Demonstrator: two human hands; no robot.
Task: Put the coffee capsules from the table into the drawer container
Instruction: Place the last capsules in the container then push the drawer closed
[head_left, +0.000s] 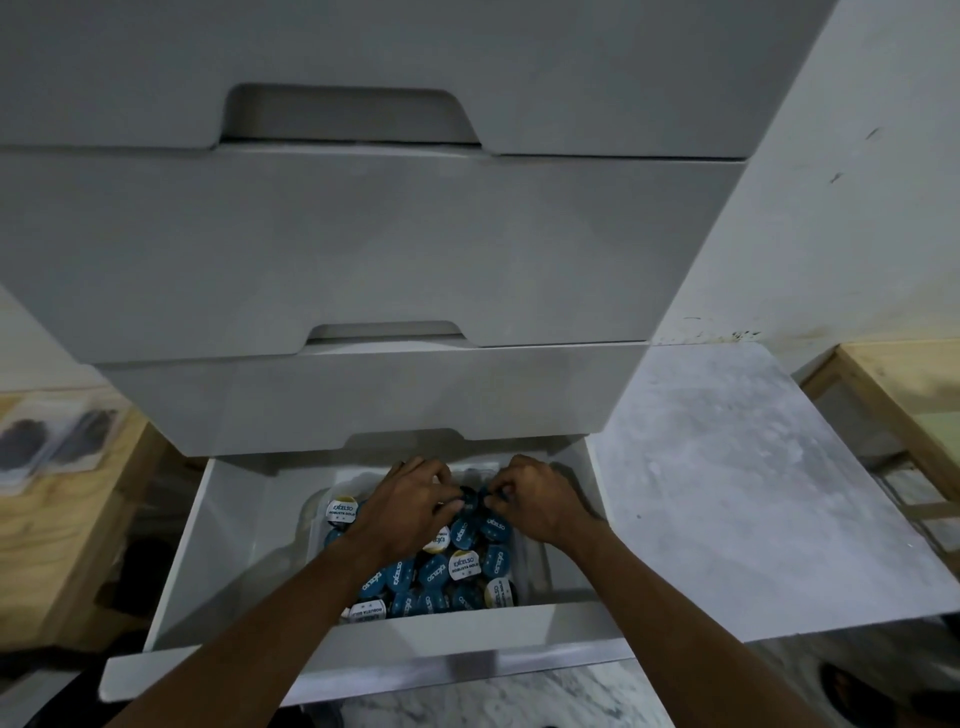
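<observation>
The lowest white drawer (228, 551) is pulled out below me. Inside it sits a clear plastic container (530, 566) filled with several coffee capsules (434, 569), most with blue lids, a few with white "Excelso" lids. Both my hands reach into the far end of the container. My left hand (410, 499) has its fingers curled down on the capsules at the back. My right hand (530, 499) is curled beside it, fingertips pinching at a dark blue capsule (470, 499) between the two hands. What each hand holds is partly hidden.
Three closed white drawer fronts (363, 249) stack above the open one. A grey marbled slab (727, 493) lies to the right, beside a wooden frame (893, 395). To the left is a wooden shelf (67, 499) with dark items in clear packs. A dark shoe (862, 691) shows at the bottom right.
</observation>
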